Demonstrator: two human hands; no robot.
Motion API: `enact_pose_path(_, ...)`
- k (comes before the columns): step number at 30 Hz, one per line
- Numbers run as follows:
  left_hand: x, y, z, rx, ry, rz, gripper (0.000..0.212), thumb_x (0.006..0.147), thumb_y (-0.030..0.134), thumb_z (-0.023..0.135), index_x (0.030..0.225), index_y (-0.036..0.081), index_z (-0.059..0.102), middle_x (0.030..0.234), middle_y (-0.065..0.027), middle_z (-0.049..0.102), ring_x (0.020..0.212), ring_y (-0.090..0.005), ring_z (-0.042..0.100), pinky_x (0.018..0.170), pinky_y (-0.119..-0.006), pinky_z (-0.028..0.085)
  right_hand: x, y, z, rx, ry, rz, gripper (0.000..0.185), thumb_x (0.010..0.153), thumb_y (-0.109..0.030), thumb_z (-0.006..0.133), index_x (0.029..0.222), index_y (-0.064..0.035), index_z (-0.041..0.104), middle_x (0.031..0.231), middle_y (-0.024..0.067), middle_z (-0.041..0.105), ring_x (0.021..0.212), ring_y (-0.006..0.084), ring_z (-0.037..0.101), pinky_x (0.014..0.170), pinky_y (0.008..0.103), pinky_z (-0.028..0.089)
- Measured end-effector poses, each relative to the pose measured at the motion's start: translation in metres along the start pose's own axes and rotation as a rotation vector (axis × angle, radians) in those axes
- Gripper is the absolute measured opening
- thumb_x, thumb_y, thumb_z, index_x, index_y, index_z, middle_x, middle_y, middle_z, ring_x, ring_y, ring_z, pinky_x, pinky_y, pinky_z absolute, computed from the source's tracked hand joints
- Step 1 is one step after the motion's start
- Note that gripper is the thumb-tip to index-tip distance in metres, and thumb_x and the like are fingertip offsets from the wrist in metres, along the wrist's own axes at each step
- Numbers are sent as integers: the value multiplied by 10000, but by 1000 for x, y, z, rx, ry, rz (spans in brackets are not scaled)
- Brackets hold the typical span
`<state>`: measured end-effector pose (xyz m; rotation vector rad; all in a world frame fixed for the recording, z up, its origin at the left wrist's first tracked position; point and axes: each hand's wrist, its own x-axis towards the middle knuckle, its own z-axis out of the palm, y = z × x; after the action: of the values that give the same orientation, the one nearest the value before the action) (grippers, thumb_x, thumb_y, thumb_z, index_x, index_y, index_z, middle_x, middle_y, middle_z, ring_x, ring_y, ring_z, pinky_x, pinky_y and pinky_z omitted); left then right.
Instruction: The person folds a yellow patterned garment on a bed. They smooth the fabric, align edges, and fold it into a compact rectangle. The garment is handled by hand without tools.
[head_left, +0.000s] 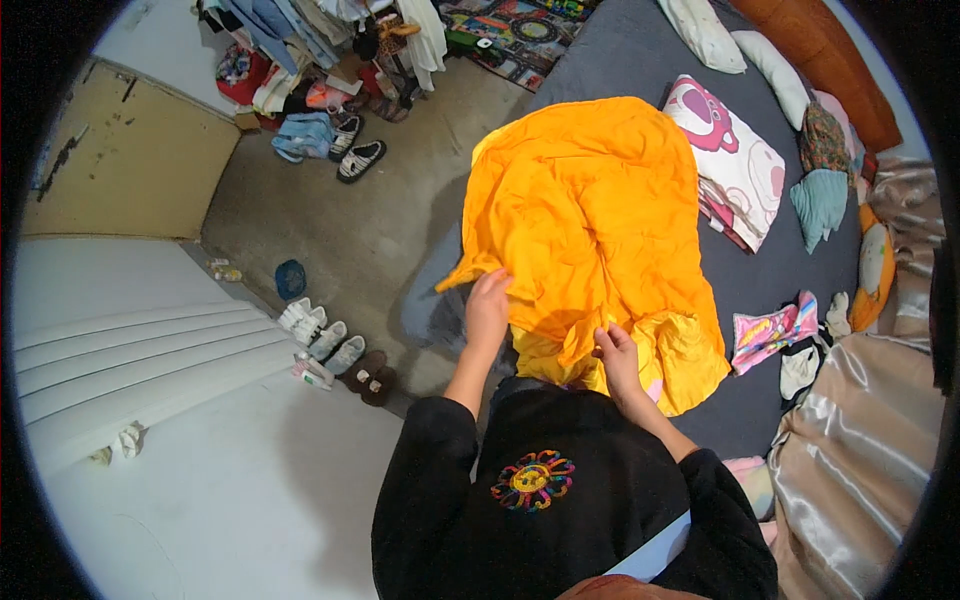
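An orange quilt (592, 195) with a yellow underside lies spread and wrinkled over the near side of the bed. My left hand (489, 304) pinches its edge close to a corner that sticks out to the left. My right hand (616, 349) holds a raised fold of the same quilt between thumb and fingers, nearer my body. Along the near edge the yellow side (667, 360) is turned up and bunched, just right of my right hand.
A folded white and pink blanket (731, 157) lies on the grey bedsheet (757, 277), right of the quilt. Further right are a pink cloth (776, 334) and a beige satin curtain (855, 442). Shoes (330, 337) stand on the floor at left, near a blue bowl (290, 280).
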<state>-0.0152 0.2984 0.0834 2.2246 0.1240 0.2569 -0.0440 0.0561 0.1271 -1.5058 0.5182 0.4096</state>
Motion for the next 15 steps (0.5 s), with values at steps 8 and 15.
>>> enact_pose_path(8, -57, 109, 10, -28, -338, 603, 272, 784, -10, 611, 1045, 29, 675, 1182, -134, 641, 1113, -347, 606, 924, -395, 511, -20, -25, -26, 187, -29, -85, 178, 970, -157, 551, 1065, -19, 613, 894, -13, 601, 776, 77, 548, 694, 232, 466)
enact_pose_path(15, -98, 143, 14, -60, -448, 751, 158, 745, 18, 638, 902, 5, 657, 1069, -120, 656, 1062, -310, 621, 909, -364, 511, -45, -27, -57, 84, -190, -104, 197, 946, -172, 597, 1064, -15, 614, 789, -25, 579, 673, 59, 518, 626, 220, 441)
